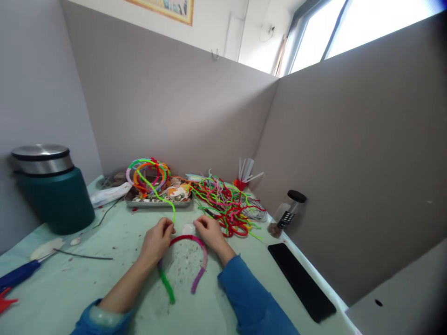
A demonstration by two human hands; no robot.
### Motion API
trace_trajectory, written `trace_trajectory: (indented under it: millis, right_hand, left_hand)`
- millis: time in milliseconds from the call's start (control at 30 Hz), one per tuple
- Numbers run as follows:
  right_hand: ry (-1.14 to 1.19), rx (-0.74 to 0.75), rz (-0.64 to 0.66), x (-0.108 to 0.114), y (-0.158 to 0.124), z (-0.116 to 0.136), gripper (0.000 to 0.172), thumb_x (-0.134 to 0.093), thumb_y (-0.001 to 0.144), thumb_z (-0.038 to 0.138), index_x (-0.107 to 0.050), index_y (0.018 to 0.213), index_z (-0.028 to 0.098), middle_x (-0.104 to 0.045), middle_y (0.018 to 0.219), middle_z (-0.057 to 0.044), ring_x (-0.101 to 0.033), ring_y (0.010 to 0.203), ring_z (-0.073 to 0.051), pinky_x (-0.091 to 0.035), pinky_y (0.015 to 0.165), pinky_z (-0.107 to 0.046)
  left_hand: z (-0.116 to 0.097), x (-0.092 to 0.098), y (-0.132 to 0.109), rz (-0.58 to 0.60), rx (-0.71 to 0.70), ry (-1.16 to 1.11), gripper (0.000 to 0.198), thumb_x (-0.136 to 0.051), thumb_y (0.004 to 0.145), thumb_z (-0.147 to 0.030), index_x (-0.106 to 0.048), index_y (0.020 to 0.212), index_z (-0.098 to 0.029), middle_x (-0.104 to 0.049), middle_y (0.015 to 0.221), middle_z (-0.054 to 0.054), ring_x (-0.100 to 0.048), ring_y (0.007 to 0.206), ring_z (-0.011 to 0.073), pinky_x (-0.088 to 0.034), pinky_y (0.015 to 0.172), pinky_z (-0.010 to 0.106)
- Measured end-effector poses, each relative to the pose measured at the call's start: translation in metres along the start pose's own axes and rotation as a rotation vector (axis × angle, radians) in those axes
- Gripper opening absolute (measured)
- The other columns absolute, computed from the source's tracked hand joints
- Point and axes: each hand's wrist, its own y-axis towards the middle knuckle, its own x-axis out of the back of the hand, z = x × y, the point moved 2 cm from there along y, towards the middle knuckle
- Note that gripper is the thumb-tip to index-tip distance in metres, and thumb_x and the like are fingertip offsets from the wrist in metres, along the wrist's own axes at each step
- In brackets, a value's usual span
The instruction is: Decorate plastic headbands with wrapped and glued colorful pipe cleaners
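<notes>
My left hand (156,239) is closed in a pinch on a lime-green pipe cleaner (156,192), whose free length rises up and to the left. My right hand (210,231) is also pinched, level with the left; whatever sits between its fingertips is too small to make out. Below and between both hands lies an arched headband (204,256) wrapped in fuzzy colours: green at the left end, red on top, then pink and purple at the right end. Part of its left side is covered by my left hand. A small whitish piece (188,229) rests just behind the arch.
A metal tray (164,204) holds small pieces and coloured fuzzy rings (134,173). Right of it lies a tangled heap of pipe cleaners (226,200). A teal flask (52,200) and a blue-handled glue gun (21,274) are left; a jar (286,211) and black phone (302,281) are right.
</notes>
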Motion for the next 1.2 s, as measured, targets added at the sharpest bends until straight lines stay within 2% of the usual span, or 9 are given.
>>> trace_trajectory:
  millis: [100,200,467,600,767,967,1100,1200]
  right_hand:
    - [-0.275,0.187,0.169,-0.007,-0.007,0.009,0.008,-0.065,0.073,0.028,-0.065,0.076,0.020,-0.062,0.075,0.000,-0.054,0.073,-0.014,-0.037,0.066,-0.023]
    - [-0.446,0.273,0.234,-0.014,-0.013,0.015,0.006,-0.063,0.075,0.024,-0.065,0.079,0.021,-0.061,0.078,0.000,-0.053,0.076,-0.014,-0.036,0.068,-0.022]
    - [-0.399,0.348,0.206,-0.022,-0.019,0.024,0.011,-0.056,0.083,0.029,-0.064,0.085,0.021,-0.060,0.083,-0.001,-0.054,0.082,-0.014,-0.038,0.073,-0.023]
    - [-0.406,0.243,0.051,-0.017,-0.016,0.021,0.013,-0.052,0.086,0.027,-0.063,0.088,0.020,-0.060,0.087,-0.003,-0.052,0.087,-0.016,-0.037,0.077,-0.026]
    - [-0.663,0.019,-0.142,0.000,-0.008,0.006,0.014,-0.051,0.083,0.023,-0.062,0.092,0.019,-0.060,0.095,-0.008,-0.051,0.094,-0.021,-0.035,0.082,-0.031]
    - [-0.907,-0.189,-0.151,0.025,0.003,-0.016,0.021,-0.049,0.083,0.020,-0.061,0.100,0.017,-0.060,0.101,-0.012,-0.053,0.092,-0.024,-0.036,0.075,-0.032]
    - [-0.949,-0.213,-0.172,0.036,0.006,-0.023,0.023,-0.046,0.082,0.012,-0.063,0.097,0.017,-0.060,0.099,-0.011,-0.053,0.092,-0.023,-0.036,0.071,-0.031]
    - [-0.946,-0.178,-0.145,0.035,0.008,-0.024,0.023,-0.045,0.084,0.015,-0.066,0.090,0.022,-0.060,0.095,-0.009,-0.052,0.091,-0.022,-0.036,0.072,-0.030]
  left_hand:
    - [0.001,-0.001,0.001,0.003,0.013,0.013,0.014,-0.039,0.079,-0.032,-0.049,0.076,-0.023,-0.064,0.069,-0.001,-0.058,0.064,0.0155,-0.037,0.060,0.023]
    - [0.002,-0.003,0.002,0.014,0.022,0.045,0.012,-0.040,0.078,-0.031,-0.048,0.077,-0.023,-0.062,0.068,-0.001,-0.058,0.064,0.0159,-0.037,0.059,0.023]
    - [0.001,-0.003,0.001,0.037,-0.011,0.085,0.011,-0.042,0.078,-0.030,-0.050,0.078,-0.022,-0.063,0.072,0.000,-0.057,0.064,0.0153,-0.038,0.059,0.023]
    - [-0.002,-0.002,-0.001,0.053,-0.023,0.073,0.012,-0.044,0.078,-0.030,-0.053,0.078,-0.022,-0.064,0.070,-0.001,-0.058,0.064,0.0147,-0.038,0.059,0.022]
    - [0.000,-0.004,-0.001,0.102,-0.006,0.094,0.015,-0.045,0.078,-0.030,-0.057,0.078,-0.022,-0.065,0.069,-0.001,-0.057,0.063,0.0148,-0.036,0.058,0.022]
    - [0.000,-0.003,-0.001,0.103,0.026,0.120,0.015,-0.044,0.079,-0.029,-0.057,0.079,-0.022,-0.066,0.071,0.000,-0.057,0.065,0.0153,-0.035,0.059,0.023]
    - [0.000,-0.001,-0.001,0.084,0.046,0.116,0.014,-0.045,0.078,-0.028,-0.058,0.078,-0.022,-0.067,0.073,0.000,-0.058,0.066,0.0154,-0.035,0.058,0.023]
    - [0.001,-0.001,-0.001,0.068,0.043,0.114,0.014,-0.046,0.078,-0.027,-0.058,0.079,-0.021,-0.067,0.074,0.001,-0.058,0.066,0.0155,-0.035,0.059,0.022]
